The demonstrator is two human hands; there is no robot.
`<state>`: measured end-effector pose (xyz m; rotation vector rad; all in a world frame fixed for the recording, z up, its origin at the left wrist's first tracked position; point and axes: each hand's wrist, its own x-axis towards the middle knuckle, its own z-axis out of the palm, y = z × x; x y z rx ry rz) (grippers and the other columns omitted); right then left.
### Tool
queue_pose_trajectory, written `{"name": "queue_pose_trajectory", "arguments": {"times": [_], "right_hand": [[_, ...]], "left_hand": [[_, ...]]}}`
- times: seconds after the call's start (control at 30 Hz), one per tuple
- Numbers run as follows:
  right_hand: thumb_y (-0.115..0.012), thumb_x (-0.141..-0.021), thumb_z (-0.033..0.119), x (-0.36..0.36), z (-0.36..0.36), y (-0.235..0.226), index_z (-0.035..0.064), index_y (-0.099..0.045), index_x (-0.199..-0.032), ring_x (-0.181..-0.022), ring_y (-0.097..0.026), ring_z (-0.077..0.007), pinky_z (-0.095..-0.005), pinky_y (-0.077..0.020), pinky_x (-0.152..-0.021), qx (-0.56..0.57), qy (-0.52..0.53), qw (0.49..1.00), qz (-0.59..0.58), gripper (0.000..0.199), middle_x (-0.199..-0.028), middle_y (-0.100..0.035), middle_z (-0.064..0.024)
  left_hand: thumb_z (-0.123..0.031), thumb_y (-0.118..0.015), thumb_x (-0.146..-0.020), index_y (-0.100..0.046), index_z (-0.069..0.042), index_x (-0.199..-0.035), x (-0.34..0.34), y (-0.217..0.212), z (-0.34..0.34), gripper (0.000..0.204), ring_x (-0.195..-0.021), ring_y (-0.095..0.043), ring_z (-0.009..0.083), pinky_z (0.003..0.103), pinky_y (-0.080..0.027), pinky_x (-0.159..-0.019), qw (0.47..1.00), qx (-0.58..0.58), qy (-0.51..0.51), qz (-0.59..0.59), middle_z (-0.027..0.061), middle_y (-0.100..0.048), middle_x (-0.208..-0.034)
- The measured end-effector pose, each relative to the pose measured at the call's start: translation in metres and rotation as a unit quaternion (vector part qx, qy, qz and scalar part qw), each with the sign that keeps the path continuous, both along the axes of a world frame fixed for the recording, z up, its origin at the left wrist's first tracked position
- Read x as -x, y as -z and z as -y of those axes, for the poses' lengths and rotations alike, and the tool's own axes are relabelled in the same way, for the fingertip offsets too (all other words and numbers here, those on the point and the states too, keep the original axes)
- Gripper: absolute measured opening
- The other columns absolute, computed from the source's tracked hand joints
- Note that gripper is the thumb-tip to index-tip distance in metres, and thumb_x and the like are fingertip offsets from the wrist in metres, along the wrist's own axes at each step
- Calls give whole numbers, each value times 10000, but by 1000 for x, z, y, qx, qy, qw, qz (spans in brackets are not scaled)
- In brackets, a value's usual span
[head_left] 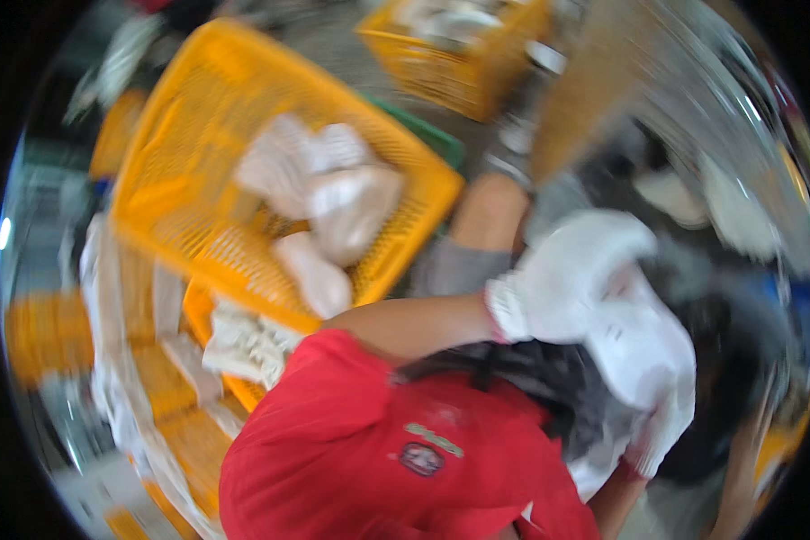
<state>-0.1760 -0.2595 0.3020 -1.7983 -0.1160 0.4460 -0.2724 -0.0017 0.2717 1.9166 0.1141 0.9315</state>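
Motion blur smears the view. The right hand [661,432], in a white glove, grips the lower edge of a white cloth piece [639,346]; the gloved left hand [567,274] presses on its top, though how far either opens cannot be told. Farther left sits a yellow slotted plastic crate [189,153] holding pale bundles [328,207].

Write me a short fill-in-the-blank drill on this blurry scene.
1. The big basket holding pale bundles is coloured ____.
2. Both hands, the left hand included, wear ____ gloves.
3. The person's shirt is ____.
4. The right hand touches dark ____.

Missing words: yellow; white; red; cloth
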Motion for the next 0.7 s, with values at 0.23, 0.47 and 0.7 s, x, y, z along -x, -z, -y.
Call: {"name": "queue_pose_trajectory", "arguments": {"times": [0.23,0.47,0.7], "right_hand": [[-707,-1006,107,21,66,16,-54,-497,-1488,-1154,-671,-254,-380,-625,-913,-17,162,987,12,550,-1365,-599,-177],[-714,-959,88,-12,69,8,-22,-468,-1550,-1227,-653,-250,-337,-549,-1029,72,145,987,-6,650,-1432,-600,-172],[-656,-973,119,-98,23,29,-7,-583,-1434,-1214,-686,-375,-447,-541,-1015,109,88,945,297,484,-1307,-670,-217]], "left_hand": [[-475,-470,-1151,-564,-67,-1478,-137,84,121,531,-1332,-615,257,426,-464,-1171,601,748,253,-121,126,-659,-1420],[-240,-628,-1095,-599,-21,-1449,-179,78,153,418,-1261,-641,213,384,-504,-1100,615,740,240,-132,88,-670,-1394],[-206,-550,-1067,-724,-32,-1185,-272,128,152,273,-979,-750,321,407,-592,-840,723,671,140,-94,208,-764,-1061]]}}
